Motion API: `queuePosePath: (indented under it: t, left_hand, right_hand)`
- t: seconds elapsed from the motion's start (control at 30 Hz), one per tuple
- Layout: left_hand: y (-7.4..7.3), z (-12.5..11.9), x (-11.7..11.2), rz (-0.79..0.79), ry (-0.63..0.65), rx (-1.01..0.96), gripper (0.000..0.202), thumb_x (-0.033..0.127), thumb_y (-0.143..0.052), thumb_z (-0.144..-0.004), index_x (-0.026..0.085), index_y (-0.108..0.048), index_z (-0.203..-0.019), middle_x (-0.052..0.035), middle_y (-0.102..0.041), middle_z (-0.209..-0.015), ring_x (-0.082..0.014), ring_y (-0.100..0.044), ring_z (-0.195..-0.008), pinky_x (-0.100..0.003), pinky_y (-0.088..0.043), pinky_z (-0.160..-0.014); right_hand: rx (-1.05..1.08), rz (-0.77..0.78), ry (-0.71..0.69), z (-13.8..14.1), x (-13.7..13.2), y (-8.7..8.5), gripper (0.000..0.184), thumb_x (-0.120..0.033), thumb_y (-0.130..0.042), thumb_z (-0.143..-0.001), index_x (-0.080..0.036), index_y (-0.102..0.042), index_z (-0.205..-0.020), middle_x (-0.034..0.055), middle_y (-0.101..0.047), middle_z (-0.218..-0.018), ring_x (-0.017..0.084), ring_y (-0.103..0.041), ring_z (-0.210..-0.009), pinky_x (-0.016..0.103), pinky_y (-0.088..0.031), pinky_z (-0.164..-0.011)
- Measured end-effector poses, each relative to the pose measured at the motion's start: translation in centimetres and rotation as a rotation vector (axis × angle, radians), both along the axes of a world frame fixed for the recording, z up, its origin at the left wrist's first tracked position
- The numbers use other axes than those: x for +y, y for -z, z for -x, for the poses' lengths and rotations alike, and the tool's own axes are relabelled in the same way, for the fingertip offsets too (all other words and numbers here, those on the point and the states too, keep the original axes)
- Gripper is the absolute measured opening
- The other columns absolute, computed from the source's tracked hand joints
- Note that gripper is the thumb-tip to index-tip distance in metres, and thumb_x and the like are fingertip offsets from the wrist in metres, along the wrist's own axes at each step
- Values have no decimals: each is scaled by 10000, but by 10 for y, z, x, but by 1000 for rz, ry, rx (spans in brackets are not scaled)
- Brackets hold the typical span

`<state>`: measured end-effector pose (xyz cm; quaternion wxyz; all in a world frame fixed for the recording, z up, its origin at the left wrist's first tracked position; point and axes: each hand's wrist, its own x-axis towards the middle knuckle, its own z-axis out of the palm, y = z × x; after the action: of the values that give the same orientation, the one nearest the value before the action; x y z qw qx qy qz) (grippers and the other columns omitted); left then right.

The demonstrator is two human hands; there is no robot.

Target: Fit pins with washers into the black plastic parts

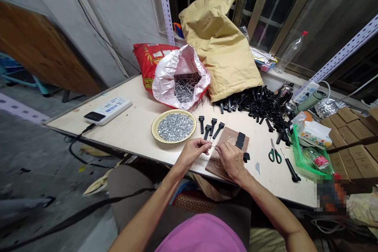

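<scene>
The left hand [196,151] and right hand [230,158] are closed to fingertip pinches on a thin silver metal pin [214,146], apparently steadied from both sides, above the near edge of the pale wooden desk [141,104]. A shallow, round yellow bowl [154,134] of small silver pieces stands left, presumably for short reach. Far left, printing on the red-and-white plastic sack [147,61] is illegible.

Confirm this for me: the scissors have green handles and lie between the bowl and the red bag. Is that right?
Not quite: the position is wrong. The head view shows the scissors, green handles and all, to the right of the right hand, between the brown board and the green basket.
</scene>
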<state>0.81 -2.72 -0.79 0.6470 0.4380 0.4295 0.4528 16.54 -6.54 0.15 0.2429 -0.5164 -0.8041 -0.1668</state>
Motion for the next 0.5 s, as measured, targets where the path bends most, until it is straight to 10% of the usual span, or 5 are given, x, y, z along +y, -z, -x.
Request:
queuePosePath:
  t: [0.5]
  left_hand:
    - [-3,-6,-6,-36,-27,52,266,368,-765,-553,137,-701,-668,4,-641,-560,-111,-568,-498,-244,-480,-554]
  right_hand:
    - [168,188,-12,-8,-5,4,274,-297,-379,-980,-192,-601,-859,28,-641,-747,131,-607,-685,224,-411,-598]
